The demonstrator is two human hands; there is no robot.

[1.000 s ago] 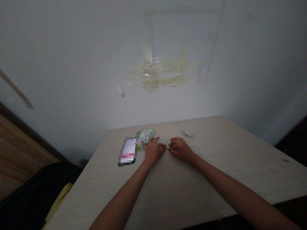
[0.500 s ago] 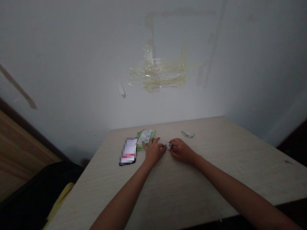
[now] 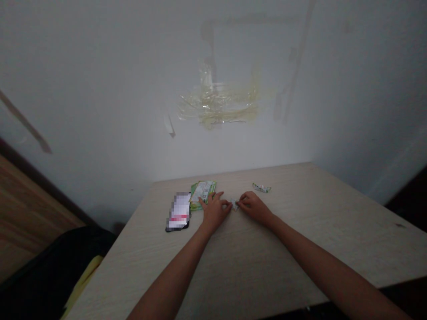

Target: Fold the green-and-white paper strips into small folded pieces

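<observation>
On the pale tabletop (image 3: 267,266), the right hand (image 3: 255,207) had just tightened its pinch, baring more of the small pale piece (image 3: 234,205) also pinched by the left hand (image 3: 214,212).

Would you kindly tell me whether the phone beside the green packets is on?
It appears on: the phone screen is bright white with a red band, though details are pixelated.

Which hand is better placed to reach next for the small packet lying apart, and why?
Probably the right hand: the small packet lies just beyond it. The left hand is farther away, fingers spread by the green packets. Both seem to pinch a small wrapper.
</observation>
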